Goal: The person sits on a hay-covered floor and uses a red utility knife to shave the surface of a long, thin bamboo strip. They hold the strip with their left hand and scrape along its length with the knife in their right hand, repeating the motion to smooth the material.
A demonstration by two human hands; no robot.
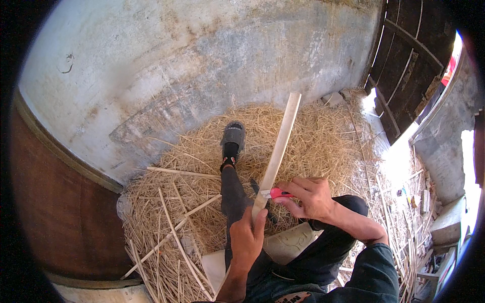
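My left hand (246, 237) is closed around the lower end of a long, pale split-bamboo strip (281, 139). The strip slants up and away from me, its far end free above the floor. In my right hand (308, 197) is a small knife (281, 193) with a red handle, fingers wrapped round it. Its short blade lies against the strip, a little above my left hand. Just how deep the blade sits in the strip I cannot tell. Behind the strip, partly hidden, is a dark, narrow thing (271, 216).
Shavings (313, 131) cover the floor around my sandalled foot (233, 139). Several thin sticks (174, 232) lie crossed at the left. A stained wall (202, 60) rises ahead, a brown panel (55, 202) stands left, and a dark wooden door (411, 60) hangs at the right. Beyond it, a person's red clothing (449, 70) shows.
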